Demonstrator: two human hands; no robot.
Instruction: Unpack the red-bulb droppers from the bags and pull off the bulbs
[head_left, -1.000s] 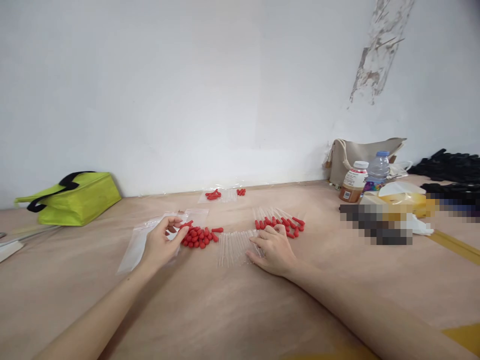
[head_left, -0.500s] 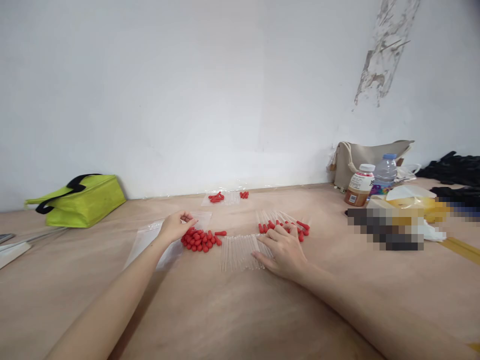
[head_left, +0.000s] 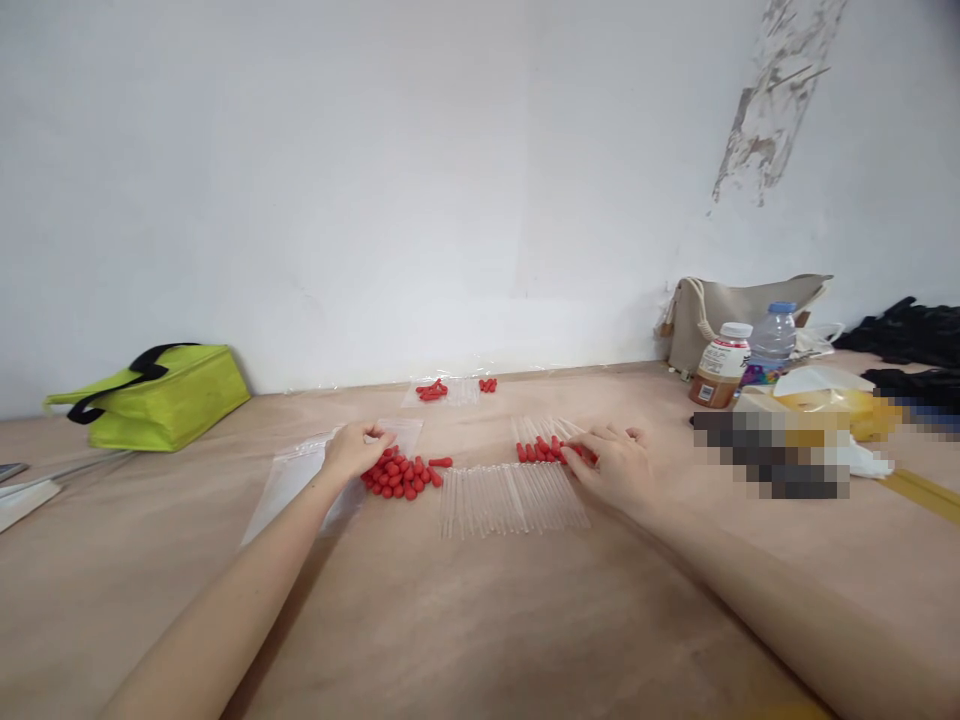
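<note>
My left hand (head_left: pixel 354 452) is closed, thumb and fingertips brought together at the upper left of a heap of red rubber bulbs (head_left: pixel 403 478). Whatever lies between those fingertips is hidden. To the right of the heap, a row of clear thin dropper tubes (head_left: pixel 510 500) lies side by side. Behind this row are droppers with red bulbs fitted (head_left: pixel 541 450), their tubes pointing away from me. My right hand (head_left: pixel 615 465) curls round the right end of these droppers, thumb in front and fingers behind, covering some of the bulbs.
Under my left wrist lies a clear plastic bag (head_left: pixel 289 485). Further back is another bag (head_left: pixel 459 393) with red bulbs and tubes. A lime green bag (head_left: pixel 172 400) stands left; bottles (head_left: pixel 721 368), a grey bag (head_left: pixel 739 310) and yellow packaging (head_left: pixel 840 400) stand right.
My right hand has moved right, off the tube row, and closed round the right end of the bulb-fitted droppers. My left hand has stayed by the heap, its fingers drawn slightly closer.
</note>
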